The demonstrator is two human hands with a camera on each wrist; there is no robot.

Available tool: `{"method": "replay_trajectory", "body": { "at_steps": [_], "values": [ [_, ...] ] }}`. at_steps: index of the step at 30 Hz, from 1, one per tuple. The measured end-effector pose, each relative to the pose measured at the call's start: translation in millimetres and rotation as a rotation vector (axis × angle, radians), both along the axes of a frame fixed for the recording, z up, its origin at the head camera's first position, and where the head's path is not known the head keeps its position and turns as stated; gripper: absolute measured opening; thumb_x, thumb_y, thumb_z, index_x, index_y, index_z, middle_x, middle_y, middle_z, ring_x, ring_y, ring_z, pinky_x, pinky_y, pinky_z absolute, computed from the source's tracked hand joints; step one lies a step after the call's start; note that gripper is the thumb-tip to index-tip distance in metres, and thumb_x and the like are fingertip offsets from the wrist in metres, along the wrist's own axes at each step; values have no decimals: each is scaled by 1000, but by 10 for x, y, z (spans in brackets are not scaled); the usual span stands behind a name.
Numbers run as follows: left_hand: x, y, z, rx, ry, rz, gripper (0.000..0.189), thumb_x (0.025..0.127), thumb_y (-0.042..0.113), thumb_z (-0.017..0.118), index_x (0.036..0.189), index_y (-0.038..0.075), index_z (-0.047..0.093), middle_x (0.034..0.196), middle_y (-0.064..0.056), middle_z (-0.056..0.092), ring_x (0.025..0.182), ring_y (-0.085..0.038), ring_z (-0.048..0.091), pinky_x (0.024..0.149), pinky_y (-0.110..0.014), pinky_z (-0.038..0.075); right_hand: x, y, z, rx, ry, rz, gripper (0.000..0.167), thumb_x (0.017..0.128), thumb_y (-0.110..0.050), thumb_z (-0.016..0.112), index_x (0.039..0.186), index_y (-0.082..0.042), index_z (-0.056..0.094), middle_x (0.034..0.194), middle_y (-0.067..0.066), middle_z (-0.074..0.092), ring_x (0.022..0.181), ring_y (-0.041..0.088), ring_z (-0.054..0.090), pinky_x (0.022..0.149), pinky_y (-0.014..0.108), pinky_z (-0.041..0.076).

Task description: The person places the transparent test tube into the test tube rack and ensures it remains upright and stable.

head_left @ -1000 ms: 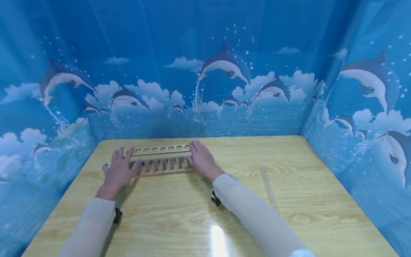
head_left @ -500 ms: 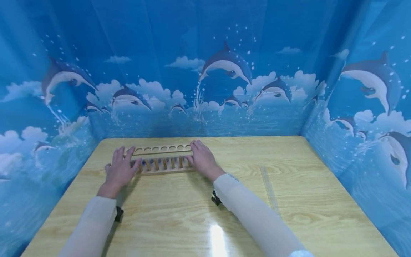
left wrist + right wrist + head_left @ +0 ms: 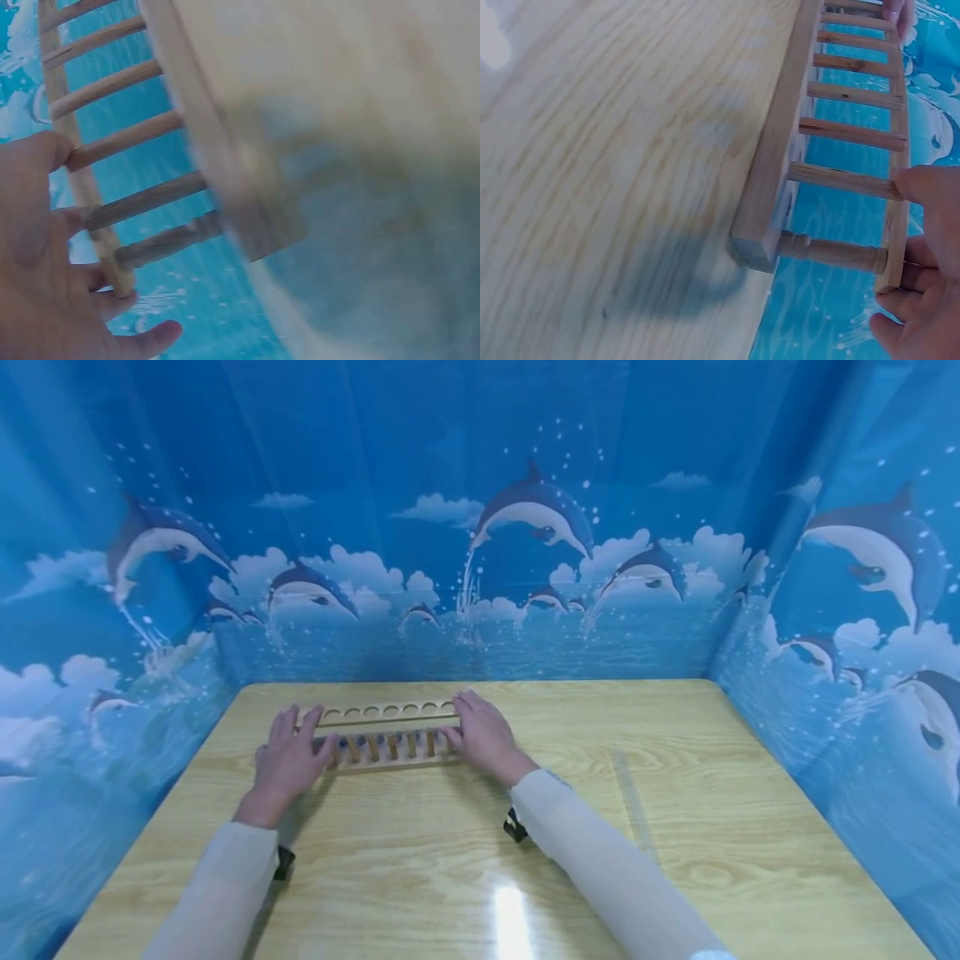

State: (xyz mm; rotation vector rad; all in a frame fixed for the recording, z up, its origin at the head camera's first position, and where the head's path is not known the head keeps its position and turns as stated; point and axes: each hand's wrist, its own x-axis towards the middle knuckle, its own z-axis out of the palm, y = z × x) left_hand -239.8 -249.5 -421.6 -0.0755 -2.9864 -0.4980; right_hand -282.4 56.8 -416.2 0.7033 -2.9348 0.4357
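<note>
The rack (image 3: 853,134) looked like smooth, matt wood with visible grain. The table (image 3: 405,860) bore a smooth wood-grain finish, glossy under the light. The sleeves (image 3: 600,852) were matt cloth; the backdrop (image 3: 360,443), smooth sheeting.

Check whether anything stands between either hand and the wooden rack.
Nothing visible does. The left hand and right hand already grip the wooden rack at opposite ends of its perforated top strip, and both wrist views show fingers directly on the wood.
</note>
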Motion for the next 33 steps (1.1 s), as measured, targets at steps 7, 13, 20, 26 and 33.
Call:
{"method": "replay_trajectory", "body": {
  "at_steps": [7,13,20,26,33],
  "values": [
    [39,108,108,-73,-25,-26,65,101,39,47,150,0,28,149,-39,17,136,-55,16,103,-74,20,29,110,68,4,9,-21,59,97,-42,57,143,-6,45,150,11,41,141,25,34,117,38,23],
    [106,201,162,-70,-33,-29,64,99,38,50,148,1,31,148,-39,20,136,-55,17,105,-75,4,72,193,110,-14,2,-12,59,94,-39,62,140,-4,49,147,13,45,138,27,39,115,40,29],
    [168,296,145,-78,-20,-44,65,100,39,50,148,0,32,146,-40,23,136,-54,18,106,-75,2,114,293,132,-21,-19,-26,59,91,-39,67,137,-6,52,142,10,51,131,26,48,110,40,37],
    [203,347,120,-69,15,-61,65,99,41,52,147,0,35,144,-40,27,135,-54,21,106,-74,5,156,386,136,-35,-1,-22,57,88,-38,71,133,-6,56,136,10,56,123,27,54,106,41,42],
    [257,436,84,-67,30,-64,65,96,45,56,144,4,41,141,-36,34,132,-51,29,105,-74,13,265,547,162,-77,-18,-17,58,87,-37,73,132,-4,57,134,12,58,123,29,54,105,44,42]
  ]
}}
